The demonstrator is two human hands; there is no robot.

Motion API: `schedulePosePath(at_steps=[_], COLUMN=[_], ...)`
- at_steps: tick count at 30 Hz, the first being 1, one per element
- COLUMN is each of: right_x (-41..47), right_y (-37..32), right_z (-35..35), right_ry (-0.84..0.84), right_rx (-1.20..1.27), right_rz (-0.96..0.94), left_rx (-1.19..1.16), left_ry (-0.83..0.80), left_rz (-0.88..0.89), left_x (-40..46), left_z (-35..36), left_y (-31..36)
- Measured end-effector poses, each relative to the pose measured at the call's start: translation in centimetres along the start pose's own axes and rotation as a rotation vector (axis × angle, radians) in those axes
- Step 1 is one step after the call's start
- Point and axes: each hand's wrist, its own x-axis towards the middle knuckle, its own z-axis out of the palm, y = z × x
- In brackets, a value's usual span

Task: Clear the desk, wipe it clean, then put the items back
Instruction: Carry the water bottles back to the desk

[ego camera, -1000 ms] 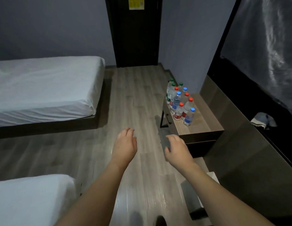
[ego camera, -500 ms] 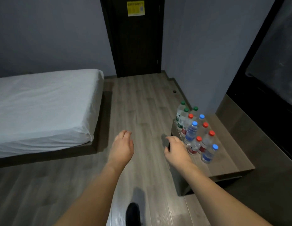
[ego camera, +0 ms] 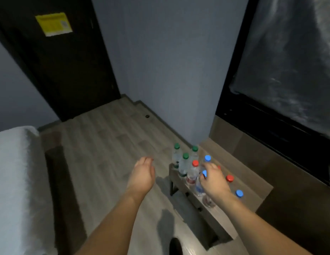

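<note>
2 hands out, right hand [ego camera: 214,178] grasping blue-capped bottle [ego camera: 199,186] on desk [ego camera: 252,192], left hand [ego camera: 143,173] relaxed, empty

Landmark: desk [ego camera: 252,192], low wooden top set in the corner.
- Far-left end: cluster of water bottles [ego camera: 186,162] standing close together (narrow gaps between caps).
- Right half of the top: bare wood, open from above.
- Behind it: grey wall [ego camera: 169,70] and dark window frame [ego camera: 271,122] close off the rear.
- Left of it: open wooden floor [ego camera: 109,144] as far as the bed [ego camera: 15,181].
</note>
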Motion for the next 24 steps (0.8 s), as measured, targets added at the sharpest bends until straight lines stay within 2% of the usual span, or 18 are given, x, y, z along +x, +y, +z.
schedulePosePath(at_steps=[9,12,16,20,24], right_x=[10.3,12.7,16.6,21.3,26.0], right_y=[2.9,2.9,2.7,2.7,3.2], right_z=[-0.7,0.2,1.3,3.1,6.1], right_ry=[0.098,0.054,0.005,-0.091,-0.241], right_rx=[0.102,0.118,0.075,-0.057,-0.196], right_rz=[0.247,0.303,0.33,0.318,0.312], left_rx=[0.114,0.125,0.162,0.251,0.352], left_ry=[-0.165,-0.251,-0.459,-0.631,-0.686], left_rz=[0.414,0.434,0.411,0.416,0.467], left_x=[16.5,21.0,25.4,27.7,28.7], left_z=[1.7,2.6,6.2,11.0,15.5], left_y=[5.7,6.6,5.4,3.2,0.3])
